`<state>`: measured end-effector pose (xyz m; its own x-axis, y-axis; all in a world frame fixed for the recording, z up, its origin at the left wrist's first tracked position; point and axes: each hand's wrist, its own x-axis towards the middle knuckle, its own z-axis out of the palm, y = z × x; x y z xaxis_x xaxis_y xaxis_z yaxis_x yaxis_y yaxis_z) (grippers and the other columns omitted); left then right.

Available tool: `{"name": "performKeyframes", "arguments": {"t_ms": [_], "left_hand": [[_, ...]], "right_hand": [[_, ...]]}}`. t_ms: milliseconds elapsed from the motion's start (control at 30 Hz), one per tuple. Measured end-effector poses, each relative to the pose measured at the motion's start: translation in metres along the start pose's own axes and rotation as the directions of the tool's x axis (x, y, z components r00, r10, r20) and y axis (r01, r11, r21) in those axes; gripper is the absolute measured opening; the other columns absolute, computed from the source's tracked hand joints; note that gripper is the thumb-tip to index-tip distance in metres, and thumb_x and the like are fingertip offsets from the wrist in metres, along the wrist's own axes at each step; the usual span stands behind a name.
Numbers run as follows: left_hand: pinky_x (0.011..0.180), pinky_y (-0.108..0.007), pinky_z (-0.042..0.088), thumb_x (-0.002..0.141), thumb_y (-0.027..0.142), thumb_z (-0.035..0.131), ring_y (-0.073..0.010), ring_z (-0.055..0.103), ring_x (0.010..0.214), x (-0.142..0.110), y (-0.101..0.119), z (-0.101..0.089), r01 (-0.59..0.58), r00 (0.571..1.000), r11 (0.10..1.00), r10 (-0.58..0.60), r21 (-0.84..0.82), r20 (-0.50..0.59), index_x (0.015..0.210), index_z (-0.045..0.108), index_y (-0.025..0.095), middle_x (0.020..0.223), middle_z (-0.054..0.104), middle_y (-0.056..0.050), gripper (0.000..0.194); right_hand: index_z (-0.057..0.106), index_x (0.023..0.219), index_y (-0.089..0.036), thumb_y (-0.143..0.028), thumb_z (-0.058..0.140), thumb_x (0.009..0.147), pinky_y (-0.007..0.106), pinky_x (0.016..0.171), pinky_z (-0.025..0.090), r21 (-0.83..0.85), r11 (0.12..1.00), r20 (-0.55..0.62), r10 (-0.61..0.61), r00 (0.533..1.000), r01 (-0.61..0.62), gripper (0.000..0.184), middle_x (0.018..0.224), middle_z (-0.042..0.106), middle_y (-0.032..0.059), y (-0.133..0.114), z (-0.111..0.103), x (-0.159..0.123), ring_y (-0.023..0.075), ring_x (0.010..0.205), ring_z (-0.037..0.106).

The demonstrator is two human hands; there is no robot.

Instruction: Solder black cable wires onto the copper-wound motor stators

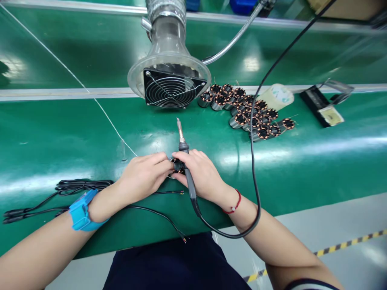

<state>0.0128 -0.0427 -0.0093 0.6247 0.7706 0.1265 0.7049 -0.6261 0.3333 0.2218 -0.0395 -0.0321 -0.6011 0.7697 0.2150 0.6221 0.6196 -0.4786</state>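
My left hand (145, 175) and my right hand (201, 171) meet low in the middle of the green bench mat (90, 137). Between them, my left fingers pinch a small dark copper-wound motor stator (177, 165), which is mostly hidden. My right hand is closed around the grey handle of a soldering iron (185, 159), whose bare metal tip (180, 129) points away from me, clear of the stator. Thin black wires (163, 192) run from under my hands toward the front edge of the bench.
A fume extractor with a round clear hood and wire fan guard (169, 82) stands behind my hands. To its right lies a cluster of several copper-wound stators (246, 114). Beyond them are a pale tape roll (276, 96) and a black holder (317, 105). Coiled black cables (81, 186) lie at left.
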Motion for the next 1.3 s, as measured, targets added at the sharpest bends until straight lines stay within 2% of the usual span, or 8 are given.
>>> {"name": "performKeyframes", "arguments": {"t_ms": [167, 267, 333, 433, 700, 933, 1133, 1300], "left_hand": [[0.062, -0.026, 0.041, 0.092, 0.021, 0.049, -0.0120, 0.051, 0.067, 0.003, -0.004, -0.011, 0.266, 0.958, 0.935, -0.283, -0.236, -0.039, 0.080, 0.060, 0.017, 0.075, 0.056, -0.001, 0.017], [0.060, -0.025, 0.040, 0.088, 0.027, 0.054, -0.0110, 0.047, 0.063, 0.007, -0.011, -0.016, 0.452, 0.834, 0.725, -0.550, -0.520, -0.041, 0.079, 0.058, 0.018, 0.071, 0.053, 0.001, 0.013], [0.057, -0.024, 0.039, 0.085, 0.031, 0.056, -0.0104, 0.045, 0.060, 0.010, -0.012, -0.015, 0.509, 0.759, 0.548, -0.650, -0.664, 0.045, 0.081, 0.056, 0.018, 0.069, 0.053, 0.002, 0.014], [0.058, -0.024, 0.039, 0.082, 0.037, 0.058, -0.0108, 0.046, 0.062, 0.014, -0.007, -0.009, 0.569, 0.777, 0.434, -0.560, -0.698, 0.286, 0.080, 0.058, 0.016, 0.070, 0.055, 0.001, 0.021], [0.067, -0.029, 0.044, 0.086, 0.037, 0.052, -0.0140, 0.053, 0.069, 0.015, -0.004, 0.000, 0.552, 0.832, 0.536, -0.410, -0.639, 0.375, 0.077, 0.060, 0.018, 0.074, 0.061, 0.000, 0.022], [0.067, -0.029, 0.043, 0.096, 0.024, 0.037, -0.0149, 0.054, 0.075, 0.005, 0.005, -0.011, 0.188, 0.977, 0.930, -0.144, -0.317, 0.158, 0.085, 0.058, 0.018, 0.086, 0.057, -0.003, 0.024], [0.071, -0.028, 0.044, 0.097, 0.023, 0.039, -0.0149, 0.055, 0.078, 0.003, -0.016, -0.020, 0.123, 0.987, 0.957, -0.090, -0.263, 0.134, 0.087, 0.057, 0.018, 0.086, 0.057, -0.003, 0.022], [0.076, -0.029, 0.046, 0.096, 0.027, 0.046, -0.0155, 0.057, 0.082, 0.004, -0.029, -0.029, 0.220, 0.968, 0.931, -0.245, -0.292, -0.053, 0.089, 0.062, 0.018, 0.088, 0.060, -0.004, 0.020]], "right_hand": [[0.051, 0.127, -0.017, -0.042, 0.063, 0.090, 0.039, 0.077, 0.047, -0.057, 0.995, -0.054, 0.074, 0.996, -0.077, 0.047, 0.100, 0.065, 0.0103, -0.002, -0.001, 0.000, 0.0261, 0.088, 0.058], [0.053, 0.125, -0.015, -0.038, 0.065, 0.089, 0.039, 0.075, 0.047, -0.120, 0.985, -0.088, 0.114, 0.990, -0.124, 0.044, 0.097, 0.064, 0.0111, -0.002, -0.002, 0.000, 0.0272, 0.087, 0.057], [0.053, 0.124, -0.015, -0.038, 0.065, 0.088, 0.039, 0.074, 0.046, -0.147, 0.979, -0.106, 0.126, 0.986, -0.141, 0.045, 0.096, 0.063, 0.0114, -0.003, -0.002, 0.001, 0.0273, 0.086, 0.056], [0.054, 0.125, -0.015, -0.042, 0.061, 0.090, 0.039, 0.072, 0.045, -0.164, 0.973, -0.121, 0.141, 0.983, -0.160, 0.044, 0.096, 0.063, 0.0111, -0.004, -0.001, 0.002, 0.0268, 0.085, 0.055], [0.053, 0.125, -0.015, -0.043, 0.052, 0.095, 0.038, 0.070, 0.043, -0.160, 0.979, -0.131, 0.102, 0.986, -0.123, 0.041, 0.092, 0.062, 0.0101, -0.012, 0.005, 0.004, 0.0259, 0.082, 0.053], [0.049, 0.130, -0.015, -0.040, 0.056, 0.093, 0.039, 0.073, 0.045, -0.128, 0.977, -0.102, 0.158, 0.982, -0.170, 0.045, 0.100, 0.062, 0.0117, -0.010, 0.004, 0.003, 0.0268, 0.087, 0.055], [0.052, 0.128, -0.016, -0.041, 0.060, 0.092, 0.039, 0.074, 0.045, -0.148, 0.977, -0.090, 0.144, 0.985, -0.156, 0.044, 0.096, 0.062, 0.0108, -0.008, 0.002, 0.004, 0.0265, 0.086, 0.056], [0.053, 0.128, -0.017, -0.038, 0.060, 0.092, 0.038, 0.074, 0.045, -0.130, 0.985, -0.064, 0.106, 0.992, -0.113, 0.043, 0.096, 0.063, 0.0103, -0.004, 0.000, 0.004, 0.0263, 0.086, 0.056]]}}
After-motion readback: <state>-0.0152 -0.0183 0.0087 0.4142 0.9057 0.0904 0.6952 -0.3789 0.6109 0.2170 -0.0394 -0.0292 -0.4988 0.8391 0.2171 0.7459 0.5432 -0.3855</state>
